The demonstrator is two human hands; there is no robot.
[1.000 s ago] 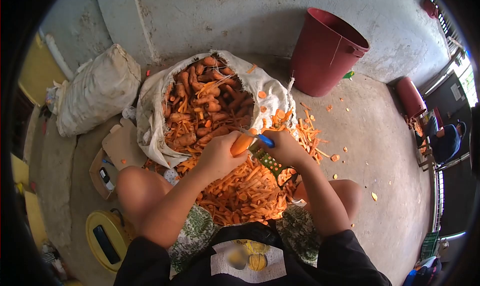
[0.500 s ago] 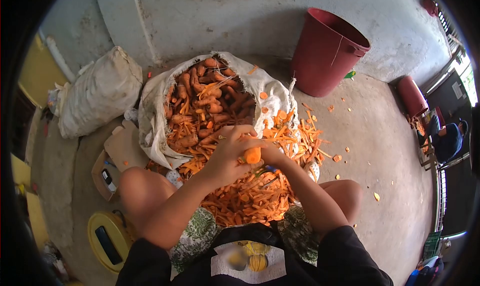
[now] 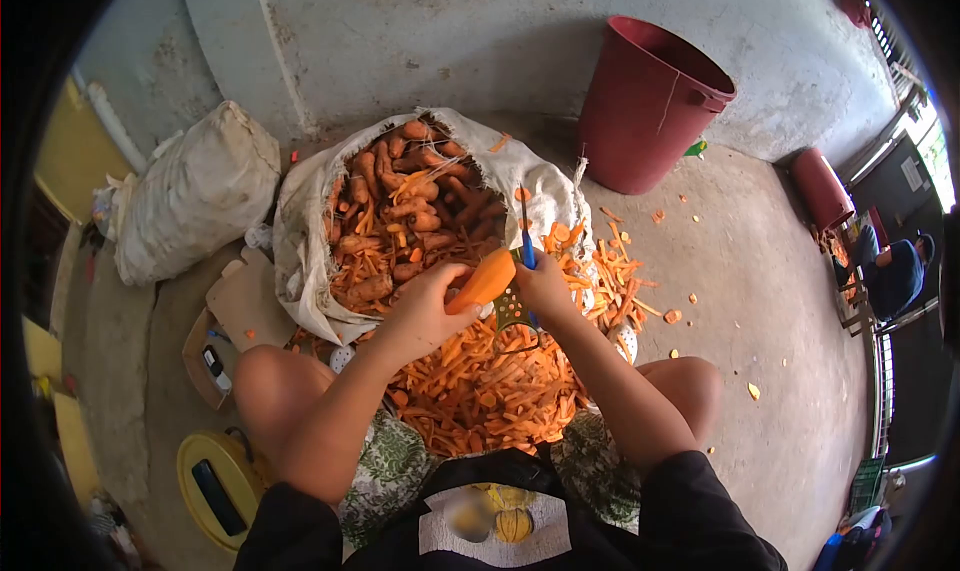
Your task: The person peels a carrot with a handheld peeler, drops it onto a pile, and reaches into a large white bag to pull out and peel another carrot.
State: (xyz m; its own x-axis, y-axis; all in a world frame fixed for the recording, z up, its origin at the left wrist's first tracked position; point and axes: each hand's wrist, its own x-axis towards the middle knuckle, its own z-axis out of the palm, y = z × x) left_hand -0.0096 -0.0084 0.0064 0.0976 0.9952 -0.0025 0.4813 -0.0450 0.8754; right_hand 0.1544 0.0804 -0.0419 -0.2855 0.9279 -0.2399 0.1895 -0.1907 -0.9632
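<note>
- Head view, state of hands: the left hand [image 3: 412, 309] is clamped on the lower end of the carrot [image 3: 487, 280]; the right hand [image 3: 543, 286] is closed around the blue handle of the knife [image 3: 528, 249]. The hands are apart from each other
- Head view, location: the carrot is held in the air above the pile of peelings [image 3: 480, 396], on the wearer's side of the open sack [image 3: 302, 256]. Its free end lies just beside the right hand; contact cannot be told
- Head view, hazard 1: the blade could slip and reach the left fingers. Probable cause: a smooth, peeled surface and both hands working close together
- Head view, hazard 2: the carrot could turn or drop into the peelings. Probable cause: a grip at one end only, with the free end unsupported by the left hand
- Head view, orientation: the free end points away from the wearer and to the right. The long axis runs obliquely from near left to far right, across the line of the blade, which points away from the wearer
</note>
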